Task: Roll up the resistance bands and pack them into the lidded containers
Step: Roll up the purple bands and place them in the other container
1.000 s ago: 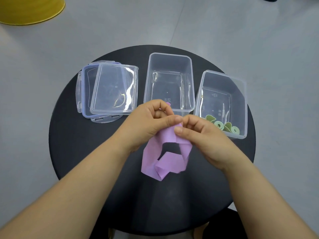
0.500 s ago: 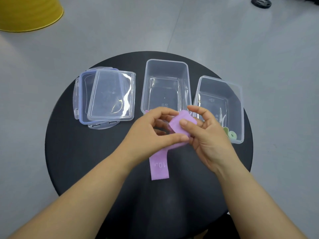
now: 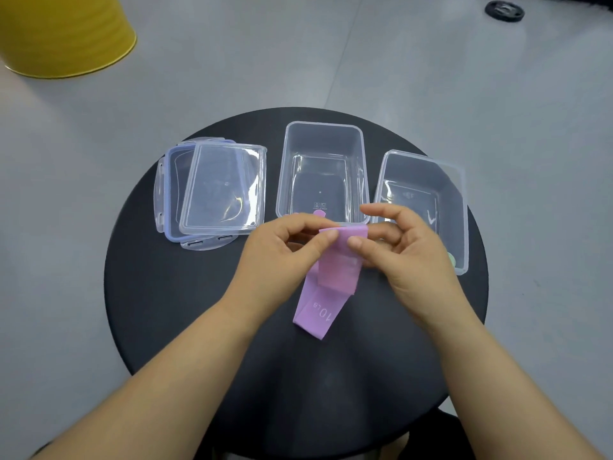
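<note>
A flat purple resistance band (image 3: 331, 283) marked "10 LB" hangs between both hands over the round black table (image 3: 199, 310). My left hand (image 3: 282, 254) pinches its upper left edge with thumb and fingers. My right hand (image 3: 404, 254) pinches the upper right edge, thumb on top. The band's lower end rests on the table. Two clear open containers stand behind: the middle container (image 3: 363, 180) holds nothing, and the right container (image 3: 464, 207) shows a bit of a green band roll (image 3: 451, 258) at its near corner, mostly hidden by my right hand.
Two clear lids (image 3: 219, 190) lie stacked at the table's back left, the lower one with a blue seal. A yellow tub (image 3: 66, 34) stands on the grey floor far left. A black round object (image 3: 504, 9) lies on the floor far right.
The band went from a crumpled loop to a flattened strip held up at its top edge. Both hands shifted slightly apart, and the "10 LB" print now faces up on the table.
</note>
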A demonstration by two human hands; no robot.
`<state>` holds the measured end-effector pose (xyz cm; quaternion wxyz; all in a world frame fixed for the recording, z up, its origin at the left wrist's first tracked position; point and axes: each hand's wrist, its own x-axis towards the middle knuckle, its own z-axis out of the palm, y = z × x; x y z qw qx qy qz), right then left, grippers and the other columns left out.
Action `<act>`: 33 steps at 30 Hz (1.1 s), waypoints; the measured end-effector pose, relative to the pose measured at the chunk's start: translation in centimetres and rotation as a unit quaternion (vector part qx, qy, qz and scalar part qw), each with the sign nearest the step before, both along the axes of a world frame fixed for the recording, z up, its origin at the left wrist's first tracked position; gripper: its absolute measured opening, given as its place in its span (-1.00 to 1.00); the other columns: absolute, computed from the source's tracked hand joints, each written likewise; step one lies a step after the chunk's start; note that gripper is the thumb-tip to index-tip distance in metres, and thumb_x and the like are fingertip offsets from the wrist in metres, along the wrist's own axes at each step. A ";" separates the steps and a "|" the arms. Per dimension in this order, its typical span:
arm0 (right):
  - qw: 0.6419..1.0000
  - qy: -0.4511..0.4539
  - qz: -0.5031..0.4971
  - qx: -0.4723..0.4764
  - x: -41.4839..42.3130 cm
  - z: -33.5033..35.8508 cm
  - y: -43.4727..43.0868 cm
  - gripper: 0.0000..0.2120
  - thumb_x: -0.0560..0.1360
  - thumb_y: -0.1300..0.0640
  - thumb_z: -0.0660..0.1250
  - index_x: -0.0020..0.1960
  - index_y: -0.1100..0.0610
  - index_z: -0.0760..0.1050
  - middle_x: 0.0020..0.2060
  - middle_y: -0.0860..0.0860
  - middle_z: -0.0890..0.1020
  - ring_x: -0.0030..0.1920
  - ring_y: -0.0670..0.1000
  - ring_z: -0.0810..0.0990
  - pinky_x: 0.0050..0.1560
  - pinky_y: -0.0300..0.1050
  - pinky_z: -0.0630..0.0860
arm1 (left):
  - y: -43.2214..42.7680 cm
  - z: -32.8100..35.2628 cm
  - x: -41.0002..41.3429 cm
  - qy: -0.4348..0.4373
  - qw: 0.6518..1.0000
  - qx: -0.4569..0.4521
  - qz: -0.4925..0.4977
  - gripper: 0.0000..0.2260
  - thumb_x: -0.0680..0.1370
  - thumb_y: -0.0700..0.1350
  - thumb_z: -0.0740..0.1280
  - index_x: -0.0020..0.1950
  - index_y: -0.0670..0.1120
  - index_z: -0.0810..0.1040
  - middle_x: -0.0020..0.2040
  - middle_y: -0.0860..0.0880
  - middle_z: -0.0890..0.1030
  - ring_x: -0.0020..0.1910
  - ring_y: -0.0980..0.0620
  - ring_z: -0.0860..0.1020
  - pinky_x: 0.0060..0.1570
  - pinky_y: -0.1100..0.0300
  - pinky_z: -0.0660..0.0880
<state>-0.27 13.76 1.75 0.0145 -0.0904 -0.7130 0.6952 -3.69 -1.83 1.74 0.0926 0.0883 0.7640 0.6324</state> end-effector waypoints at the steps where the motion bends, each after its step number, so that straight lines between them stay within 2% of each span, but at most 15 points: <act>1: 1.000 0.005 -0.003 0.030 0.2 0.1 0.1 -0.73 0.43 0.25 0.42 0.05 -0.04 0.52 -0.25 -0.08 0.68 -0.12 -0.05 0.67 0.06 0.02 0.59 | -0.1 0.2 0.2 0.007 1.000 -0.002 0.002 -0.82 0.49 -0.20 0.39 -0.17 0.10 0.64 -0.17 0.18 0.67 -0.16 0.22 0.61 -0.10 0.41 0.49; 3: 0.997 0.024 -0.015 0.078 0.7 0.7 0.2 -0.79 0.43 0.15 0.43 0.02 -0.07 0.55 -0.21 -0.10 0.60 -0.13 -0.08 0.62 0.04 -0.04 0.59 | -0.2 0.8 0.5 0.020 1.000 -0.005 0.003 -0.84 0.50 -0.21 0.39 -0.16 0.06 0.64 -0.16 0.15 0.68 -0.18 0.20 0.60 -0.13 0.41 0.49; 5: 0.993 0.047 -0.018 0.103 1.4 2.1 0.1 -0.82 0.39 0.04 0.41 -0.01 -0.08 0.56 -0.12 -0.10 0.58 -0.12 -0.16 0.55 -0.06 -0.30 0.53 | -0.3 1.9 1.1 0.039 0.999 -0.015 -0.004 -0.88 0.50 -0.19 0.39 -0.14 0.02 0.65 -0.17 0.11 0.68 -0.18 0.18 0.61 -0.13 0.39 0.50; 8: 0.995 0.072 -0.005 0.070 2.9 4.9 -0.1 -0.84 0.34 0.02 0.39 -0.08 -0.02 0.58 -0.15 -0.14 0.66 -0.11 -0.23 0.60 -0.08 -0.40 0.48 | -0.4 4.2 2.5 0.062 0.997 -0.027 -0.027 -0.93 0.49 -0.17 0.40 -0.12 -0.02 0.66 -0.19 0.08 0.68 -0.16 0.11 0.62 -0.11 0.25 0.55; 10: 0.995 0.091 0.008 0.043 4.3 6.8 -0.4 -0.95 0.35 0.10 0.39 -0.19 0.02 0.61 -0.27 -0.17 0.68 -0.18 -0.21 0.64 -0.13 -0.40 0.50 | -0.8 6.2 3.9 0.068 0.996 -0.015 -0.053 -0.95 0.47 -0.14 0.40 -0.13 -0.04 0.66 -0.20 0.05 0.68 -0.18 0.06 0.63 -0.11 0.14 0.59; 13: 0.993 0.111 0.024 0.005 6.6 9.4 -0.7 -0.91 0.28 0.12 0.38 -0.33 -0.02 0.65 -0.37 -0.15 0.67 -0.31 -0.20 0.63 -0.27 -0.38 0.52 | -1.6 9.3 6.2 0.065 0.993 0.023 -0.095 -0.97 0.45 -0.17 0.42 -0.15 -0.08 0.65 -0.26 -0.02 0.67 -0.29 0.02 0.61 -0.23 0.10 0.59; 16: 0.992 0.089 0.064 -0.065 8.9 11.8 -0.9 -0.89 0.19 0.12 0.38 -0.35 -0.03 0.67 -0.40 -0.10 0.67 -0.38 -0.18 0.63 -0.38 -0.38 0.51 | -2.4 11.5 8.2 0.026 0.987 0.077 -0.141 -0.97 0.44 -0.20 0.42 -0.19 -0.12 0.66 -0.27 -0.14 0.66 -0.36 -0.04 0.59 -0.35 0.16 0.59; 20: 0.990 0.015 0.135 -0.033 9.9 11.7 -1.2 -0.89 0.21 0.08 0.40 -0.29 -0.01 0.68 -0.37 -0.03 0.69 -0.35 -0.12 0.65 -0.35 -0.33 0.53 | -2.8 11.2 9.2 -0.024 0.984 0.083 -0.157 -0.95 0.43 -0.17 0.44 -0.24 -0.08 0.67 -0.30 -0.15 0.67 -0.37 -0.08 0.59 -0.35 0.16 0.59; 23: 0.996 -0.039 0.086 -0.005 8.4 8.5 -1.0 -0.97 0.34 0.17 0.44 -0.28 0.10 0.64 -0.38 -0.01 0.68 -0.35 -0.11 0.65 -0.34 -0.31 0.53 | -2.5 8.2 7.9 -0.056 0.990 0.034 -0.127 -0.93 0.49 -0.22 0.37 -0.15 -0.12 0.65 -0.24 -0.17 0.67 -0.32 -0.04 0.60 -0.29 0.17 0.59; 26: 0.994 -0.088 0.064 0.033 6.0 4.8 -0.9 -0.97 0.46 0.23 0.39 -0.16 0.19 0.60 -0.35 -0.01 0.69 -0.32 -0.11 0.65 -0.32 -0.27 0.57 | -2.0 4.5 5.5 -0.066 0.991 -0.039 -0.106 -0.93 0.52 -0.18 0.36 -0.08 -0.13 0.65 -0.18 -0.18 0.68 -0.25 -0.04 0.62 -0.14 0.12 0.61; 30: 0.991 -0.115 0.063 0.036 2.7 1.0 -0.5 -0.94 0.50 0.25 0.36 -0.15 0.16 0.58 -0.26 0.05 0.69 -0.24 -0.02 0.66 -0.12 -0.10 0.65 | -1.4 0.8 2.2 -0.077 0.992 -0.072 -0.074 -0.94 0.52 -0.19 0.37 -0.09 -0.10 0.64 -0.14 -0.09 0.68 -0.20 0.09 0.62 -0.08 0.25 0.57; 33: 0.992 -0.109 0.037 0.042 0.4 -0.6 -0.1 -0.90 0.51 0.26 0.35 -0.17 0.14 0.57 -0.23 0.07 0.67 -0.21 -0.01 0.65 -0.09 -0.12 0.64 | -0.8 -1.1 0.1 -0.076 0.992 -0.078 -0.056 -0.93 0.52 -0.18 0.37 -0.08 -0.09 0.65 -0.06 -0.13 0.68 -0.13 0.05 0.62 0.03 0.18 0.57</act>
